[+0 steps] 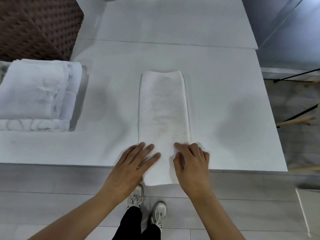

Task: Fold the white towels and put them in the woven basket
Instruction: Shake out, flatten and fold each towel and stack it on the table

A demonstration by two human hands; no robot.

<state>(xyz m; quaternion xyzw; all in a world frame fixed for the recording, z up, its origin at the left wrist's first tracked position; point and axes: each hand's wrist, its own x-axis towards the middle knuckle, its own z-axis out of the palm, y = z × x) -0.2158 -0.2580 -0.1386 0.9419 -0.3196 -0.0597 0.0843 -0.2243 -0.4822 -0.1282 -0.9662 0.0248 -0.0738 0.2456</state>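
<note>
1. A white towel [162, 115], folded into a long narrow strip, lies on the white table [225, 101], its near end hanging over the table's front edge.
2. The left hand [131, 168] rests flat on the towel's near left corner, fingers straight and spread.
3. The right hand [192, 163] presses the near right side, fingers bent; whether it pinches the cloth is unclear.
4. A stack of folded white towels [34, 94] sits at the table's left.
5. Behind the stack stands a dark brown woven basket [38, 26].
</note>
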